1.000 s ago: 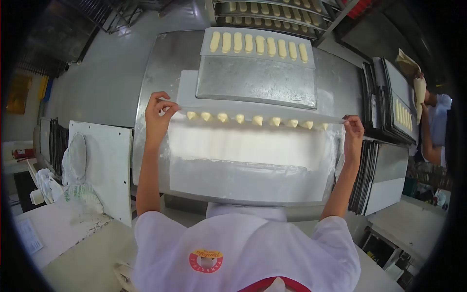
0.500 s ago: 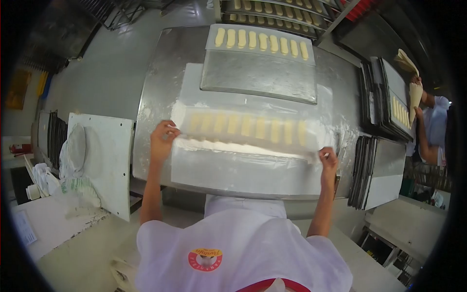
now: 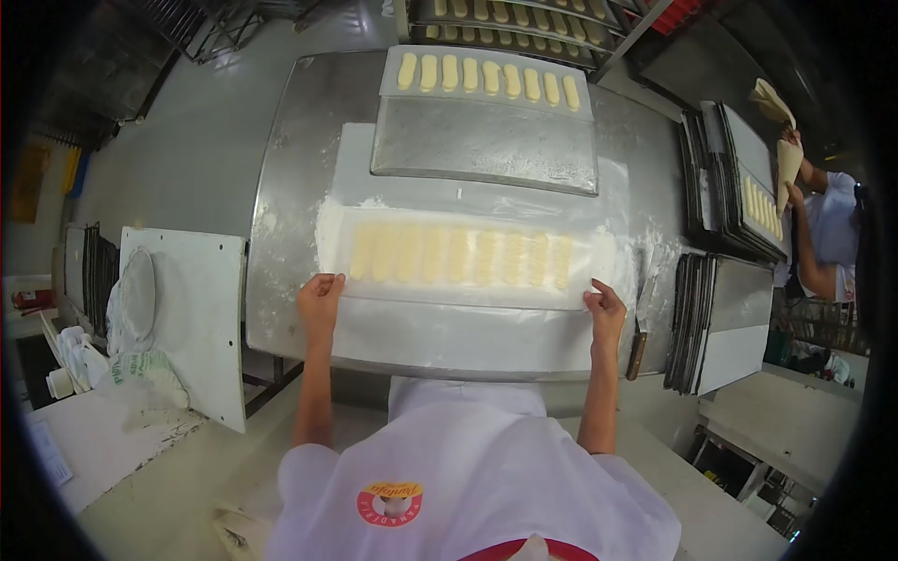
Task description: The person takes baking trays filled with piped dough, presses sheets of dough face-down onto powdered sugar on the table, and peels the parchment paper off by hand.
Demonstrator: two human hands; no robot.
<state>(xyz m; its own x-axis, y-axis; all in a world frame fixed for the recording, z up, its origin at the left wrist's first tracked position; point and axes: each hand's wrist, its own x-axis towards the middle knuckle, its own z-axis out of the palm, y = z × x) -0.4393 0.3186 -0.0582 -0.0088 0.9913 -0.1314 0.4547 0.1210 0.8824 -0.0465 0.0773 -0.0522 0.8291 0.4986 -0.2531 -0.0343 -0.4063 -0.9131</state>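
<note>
A strip of baking paper [image 3: 449, 294] lies on the white flour across the middle of the table. A row of pale yellow batter fingers [image 3: 458, 254] shows as blurred shapes, seemingly through the paper. My left hand [image 3: 320, 301] pinches the sheet's near left corner. At the near right corner, my right hand [image 3: 607, 309] has thumb and fingertips closed on the paper's edge. Beyond the sheet rests a metal baking tray [image 3: 482, 145], its far end covered by paper carrying piped batter fingers [image 3: 491, 77].
To the right of my right hand lies a knife with a wooden handle [image 3: 638, 353]. Stacked trays [image 3: 692, 323] stand at the table's right side. Another person [image 3: 828, 220] holds a piping bag [image 3: 789, 168] there. Loaded rack shelves [image 3: 524, 19] stand beyond the table.
The paper strip, held slightly raised and blurred before, now lies flat over the flour. Both hands have come down towards the near table edge, still at its corners. The camera view has shifted slightly.
</note>
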